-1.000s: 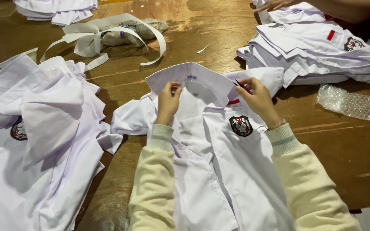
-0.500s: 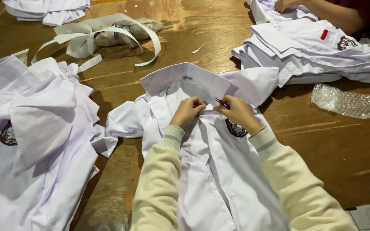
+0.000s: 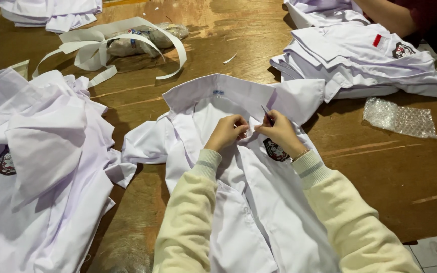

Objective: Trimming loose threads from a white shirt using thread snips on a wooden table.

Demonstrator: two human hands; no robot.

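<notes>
The left hand (image 3: 227,132) and right hand (image 3: 279,135) meet at the upper front of a white shirt (image 3: 259,202), fingers pinched shut on the cloth just below the collar (image 3: 218,93). The right hand also grips a thin dark tool (image 3: 267,115), perhaps small snips or a needle; the view is too small to tell. The left pinch holds the placket taut so the right can work at one spot, next to the dark chest badge (image 3: 275,150).

The shirt lies open and flat on the wooden desk (image 3: 375,167), collar turned away from the person, which brings the front within easy reach. On the left sits a loose heap of shirts (image 3: 36,167); at upper right a neater folded stack (image 3: 365,65), with bubble wrap (image 3: 399,118) beside it. White strips (image 3: 112,43) curl at the far edge.
</notes>
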